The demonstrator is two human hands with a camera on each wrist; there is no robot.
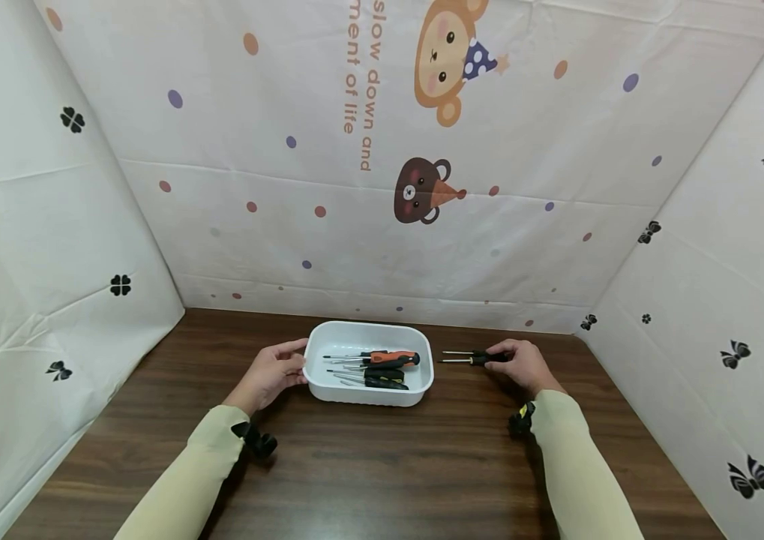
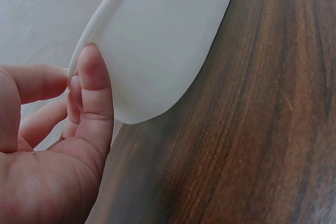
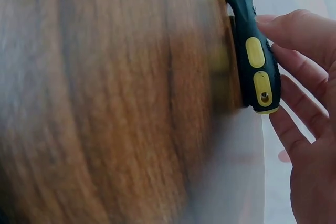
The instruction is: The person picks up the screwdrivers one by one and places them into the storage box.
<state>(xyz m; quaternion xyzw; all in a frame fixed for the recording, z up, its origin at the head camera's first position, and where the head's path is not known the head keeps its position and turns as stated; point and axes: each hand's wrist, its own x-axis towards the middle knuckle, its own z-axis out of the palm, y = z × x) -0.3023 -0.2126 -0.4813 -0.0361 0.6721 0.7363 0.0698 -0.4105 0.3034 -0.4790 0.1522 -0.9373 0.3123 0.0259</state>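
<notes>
A white plastic box [image 1: 370, 397] stands on the table with several screwdrivers [image 1: 384, 375] inside, one with an orange handle. At its left end, my left hand [image 1: 276, 373] holds the box. The left wrist view shows the thumb against the box wall [image 2: 157, 40] and a fingertip at the rim. To the right of the box, two screwdrivers [image 1: 460, 361] lie side by side, shafts toward it. My right hand [image 1: 523, 364] covers part of their handles. In the right wrist view, thumb and fingers grip a dark green screwdriver [image 3: 255, 56] with yellow patches; the second one is mostly hidden.
The dark wood table [image 1: 382, 465] has white printed cloth [image 1: 355, 247] behind it. More cloth panels hang at the left [image 1: 51, 262] and right [image 1: 685, 300]. Both wrists wear small black cameras.
</notes>
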